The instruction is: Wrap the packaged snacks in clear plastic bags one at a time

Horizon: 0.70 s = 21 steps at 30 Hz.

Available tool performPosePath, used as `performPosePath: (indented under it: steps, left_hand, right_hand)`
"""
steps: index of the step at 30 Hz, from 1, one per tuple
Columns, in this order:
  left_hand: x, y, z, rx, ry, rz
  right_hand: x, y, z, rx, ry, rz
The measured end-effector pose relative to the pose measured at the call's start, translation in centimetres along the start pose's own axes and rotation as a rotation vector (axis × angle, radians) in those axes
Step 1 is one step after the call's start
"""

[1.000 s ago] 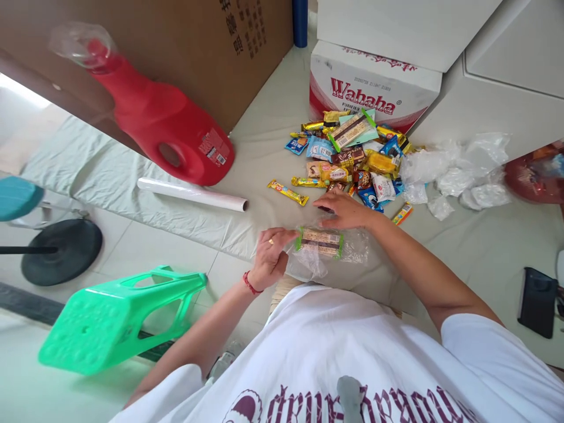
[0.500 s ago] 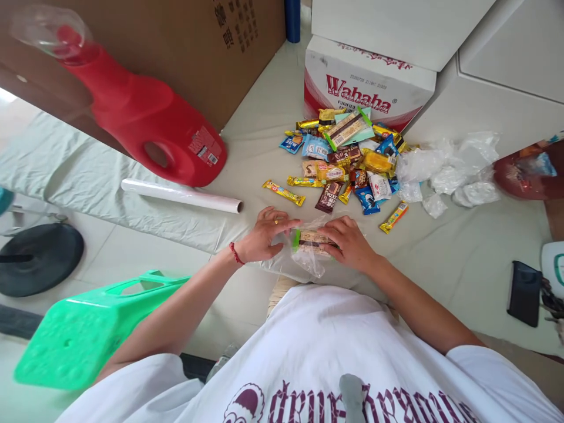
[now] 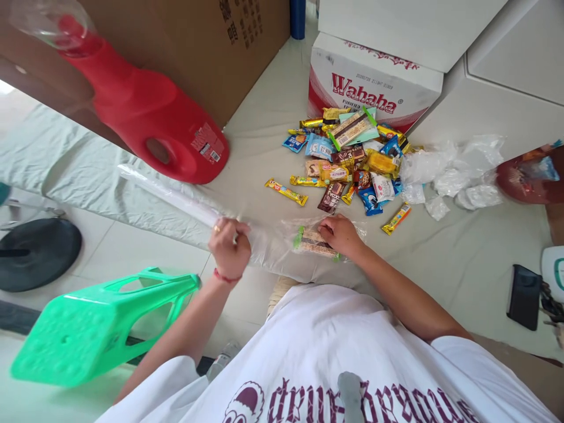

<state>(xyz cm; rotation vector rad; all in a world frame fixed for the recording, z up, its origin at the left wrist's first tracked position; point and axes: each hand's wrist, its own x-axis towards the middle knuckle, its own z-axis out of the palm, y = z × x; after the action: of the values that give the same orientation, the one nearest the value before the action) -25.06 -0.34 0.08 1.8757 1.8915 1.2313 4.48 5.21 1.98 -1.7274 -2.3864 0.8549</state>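
Note:
My left hand (image 3: 231, 249) is a closed fist at the right end of a white roll of plastic film (image 3: 176, 200), gripping clear film (image 3: 264, 238) that stretches toward the snack bar. What lies inside the fist is partly hidden. A grain-coloured snack bar (image 3: 315, 241) with green wrapper ends lies on the cloth near the edge, with clear plastic over and around it. My right hand (image 3: 343, 235) has its fingers bent and pressed together on the bar's upper side, pinching the plastic there. Just beyond lies a pile of wrapped snacks (image 3: 339, 173).
A red jug (image 3: 176, 117) stands at the left before a brown carton (image 3: 176, 35). Behind the snacks is a Wahaha box (image 3: 374, 88). Crumpled clear bags (image 3: 453, 170) and a phone (image 3: 524, 296) lie right. A green stool (image 3: 106, 323) is on the floor.
My left hand has moved left from the bar to the film roll and closed into a fist. Film now spans from it toward the bar. My right hand stays on the bar.

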Motion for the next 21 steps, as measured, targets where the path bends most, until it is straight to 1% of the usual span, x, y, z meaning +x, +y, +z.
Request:
performPosePath:
  steps: [1, 2, 3, 4, 5, 6, 7, 9, 11, 12, 14, 15, 17, 19, 20, 21]
  left_hand:
    - [-1.6, 1.4, -0.2, -0.042, -0.014, 0.159]
    - [-3.3, 3.0, -0.1, -0.132, -0.094, 0.369]
    - [-4.8, 4.6, 0.3, -0.205, -0.204, 0.529]
    - [-6.0, 6.2, 1.0, -0.222, -0.327, 0.62]
    - [-7.0, 7.6, 1.9, -0.19, -0.446, 0.669]
    - [-7.6, 8.8, 3.0, -0.143, -0.506, 0.679]
    - [-7.8, 9.5, 4.1, -0.071, -0.53, 0.613]
    - [-7.3, 10.1, 5.9, 0.073, -0.507, 0.407]
    - [-6.1, 9.6, 6.9, 0.181, -0.45, 0.202]
    - [-5.4, 9.1, 7.1, 0.212, -0.425, 0.133]
    - [-4.1, 8.1, 7.1, 0.235, -0.392, 0.056]
    - [-3.5, 7.6, 7.1, 0.232, -0.382, 0.035]
    - [-2.4, 7.0, 7.1, 0.214, -0.358, 0.0]
    - [-1.7, 6.6, 7.4, 0.205, -0.315, -0.045]
    - [-1.4, 6.4, 7.6, 0.205, -0.284, -0.067]
    - [-1.2, 6.3, 7.8, 0.207, -0.247, -0.088]
  right_hand:
    - [0.0, -0.1, 0.0, -0.024, -0.015, -0.002]
    - [0.1, -0.3, 0.0, -0.046, -0.028, -0.008]
    - [0.1, -0.4, -0.1, -0.066, -0.035, -0.015]
    - [0.1, -0.5, -0.1, -0.089, -0.038, -0.02]
    - [0.1, -0.5, -0.1, -0.112, -0.04, -0.023]
    - [0.1, -0.6, -0.2, -0.137, -0.04, -0.02]
    - [0.2, -0.7, -0.2, -0.163, -0.045, -0.015]
    - [0.3, -0.7, -0.3, -0.203, -0.066, 0.002]
    - [0.3, -0.7, -0.4, -0.222, -0.096, 0.024]
    - [0.3, -0.6, -0.5, -0.225, -0.112, 0.038]
    - [0.1, -0.5, -0.9, -0.23, -0.128, 0.081]
    - [0.1, -0.4, -1.1, -0.236, -0.107, 0.104]
    - [0.1, -0.3, -1.8, -0.256, 0.008, 0.104]
    - [0.6, -0.1, -2.4, -0.285, 0.152, 0.006]
    - [1.1, 0.0, -2.6, -0.299, 0.197, -0.073]
    - [1.7, 0.1, -2.8, -0.307, 0.212, -0.151]
